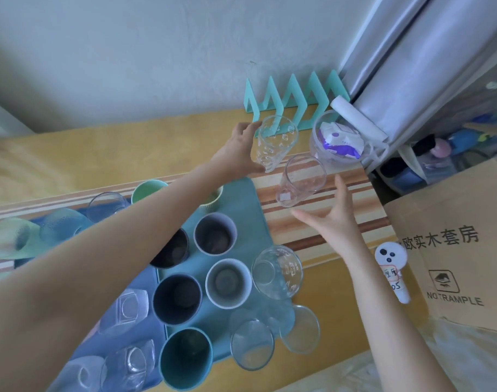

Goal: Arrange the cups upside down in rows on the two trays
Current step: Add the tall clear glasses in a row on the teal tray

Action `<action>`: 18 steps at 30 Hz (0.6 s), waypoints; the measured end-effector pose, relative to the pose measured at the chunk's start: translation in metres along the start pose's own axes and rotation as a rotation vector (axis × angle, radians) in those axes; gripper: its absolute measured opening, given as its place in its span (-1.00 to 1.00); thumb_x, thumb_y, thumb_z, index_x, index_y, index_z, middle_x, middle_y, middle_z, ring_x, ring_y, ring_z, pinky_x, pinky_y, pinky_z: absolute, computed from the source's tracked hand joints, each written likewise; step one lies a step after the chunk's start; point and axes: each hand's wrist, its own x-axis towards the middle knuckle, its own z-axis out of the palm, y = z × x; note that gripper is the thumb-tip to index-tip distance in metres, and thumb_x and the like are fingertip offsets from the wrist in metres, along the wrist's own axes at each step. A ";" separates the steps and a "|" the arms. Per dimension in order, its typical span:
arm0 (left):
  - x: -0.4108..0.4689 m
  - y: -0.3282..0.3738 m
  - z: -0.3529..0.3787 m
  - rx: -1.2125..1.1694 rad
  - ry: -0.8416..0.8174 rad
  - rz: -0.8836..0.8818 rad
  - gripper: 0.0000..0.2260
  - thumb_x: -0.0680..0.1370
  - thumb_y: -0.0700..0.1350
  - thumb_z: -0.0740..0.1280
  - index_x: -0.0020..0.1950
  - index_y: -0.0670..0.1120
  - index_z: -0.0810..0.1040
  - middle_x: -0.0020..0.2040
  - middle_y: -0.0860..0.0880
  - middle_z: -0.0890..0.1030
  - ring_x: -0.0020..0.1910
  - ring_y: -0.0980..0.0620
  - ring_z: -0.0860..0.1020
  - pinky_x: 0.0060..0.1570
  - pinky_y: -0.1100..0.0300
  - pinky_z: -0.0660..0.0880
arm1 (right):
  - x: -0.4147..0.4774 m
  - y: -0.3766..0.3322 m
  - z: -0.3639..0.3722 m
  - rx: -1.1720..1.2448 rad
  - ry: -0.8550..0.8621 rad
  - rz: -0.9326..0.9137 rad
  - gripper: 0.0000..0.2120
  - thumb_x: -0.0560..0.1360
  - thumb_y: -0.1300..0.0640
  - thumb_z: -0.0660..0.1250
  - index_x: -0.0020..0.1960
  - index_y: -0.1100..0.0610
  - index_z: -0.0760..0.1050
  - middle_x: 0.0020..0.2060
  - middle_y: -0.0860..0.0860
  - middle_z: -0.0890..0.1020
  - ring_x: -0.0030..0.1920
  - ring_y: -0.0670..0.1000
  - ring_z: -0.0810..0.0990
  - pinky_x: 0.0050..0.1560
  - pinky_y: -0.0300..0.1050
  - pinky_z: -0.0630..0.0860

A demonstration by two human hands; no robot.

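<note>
Grasps one patterned glass with left hand at twelve o'clock; spreads right hand, released, beside one plain glass.

A yellow wooden tabletop carries a striped runner across its middle. On it lie a teal tray and, left of it, a blue tray. By the wall stand a teal zigzag rack and a clear bowl holding packets.

The clear, glossy glass tumbler contrasts with matt, opaque cups on a smooth teal tray, a varnished striped wooden tabletop, a brown cardboard box and a silvery, satin-finished fridge.
</note>
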 end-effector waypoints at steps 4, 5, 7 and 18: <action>0.048 0.007 0.010 0.068 -0.069 -0.006 -0.04 0.30 -0.14 0.53 0.51 -0.08 -0.03 0.48 -0.15 0.07 0.36 -0.16 0.30 0.28 0.09 0.32 | 0.046 0.001 0.014 -0.010 0.017 -0.052 0.08 0.19 -0.08 0.58 0.49 0.02 -0.02 0.47 0.03 0.10 0.47 0.00 0.06 0.45 0.03 0.12; 0.057 0.007 0.013 0.088 -0.089 -0.005 -0.03 0.30 -0.14 0.53 0.51 -0.08 -0.05 0.49 -0.14 0.05 0.38 -0.16 0.28 0.30 0.05 0.32 | 0.054 0.000 0.017 -0.033 0.017 -0.056 0.10 0.18 -0.08 0.58 0.50 0.04 -0.03 0.47 0.05 0.09 0.48 0.01 0.06 0.46 0.05 0.11; 0.072 0.006 0.017 0.112 -0.119 0.006 -0.01 0.30 -0.13 0.54 0.52 -0.09 -0.06 0.50 -0.14 0.03 0.39 -0.18 0.27 0.33 0.00 0.31 | 0.068 -0.002 0.022 -0.115 0.009 -0.071 0.11 0.19 -0.09 0.57 0.50 0.07 -0.04 0.48 0.08 0.08 0.49 0.05 0.05 0.45 0.06 0.12; 0.089 -0.001 0.024 0.093 -0.065 0.021 -0.07 0.25 -0.07 0.56 0.47 -0.12 0.10 0.41 -0.14 0.20 0.32 -0.13 0.34 0.27 0.08 0.36 | 0.077 -0.011 0.021 -0.258 0.059 -0.116 -0.09 0.22 0.00 0.54 0.43 0.11 0.13 0.34 0.08 0.29 0.37 0.07 0.28 0.23 0.00 0.35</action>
